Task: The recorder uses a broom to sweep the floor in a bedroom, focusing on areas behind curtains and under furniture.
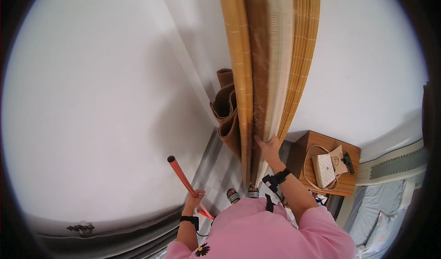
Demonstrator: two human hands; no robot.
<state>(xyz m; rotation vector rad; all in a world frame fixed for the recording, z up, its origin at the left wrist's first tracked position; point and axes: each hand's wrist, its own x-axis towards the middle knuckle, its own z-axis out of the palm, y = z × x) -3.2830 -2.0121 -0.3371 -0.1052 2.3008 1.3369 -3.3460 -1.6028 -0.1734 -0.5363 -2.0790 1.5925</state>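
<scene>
My left hand [195,197] is wrapped round a long orange-red tube [182,175] with a dark, open upper end. Below the hand, more of the same red [205,211] shows near my shirt. My right hand [269,149] grips the edge of a tall folded bamboo mat [301,52] that stands upright before me. Its outer faces are yellow slats, with brown and whitish layers between them. Most of the fingers are hidden behind the layers. To the left of this mat, several brown rolled mats [223,103] stand in the corner.
At right, a wooden cabinet [351,169] bears a pale handbag [324,170] with a looped strap. Beyond it is a bed with light-blue bedding [381,208]. White walls [92,98] meet behind the mats. A grey padded headboard-like piece [133,240] lies lower left. My sandalled feet [233,196] are on the striped floor.
</scene>
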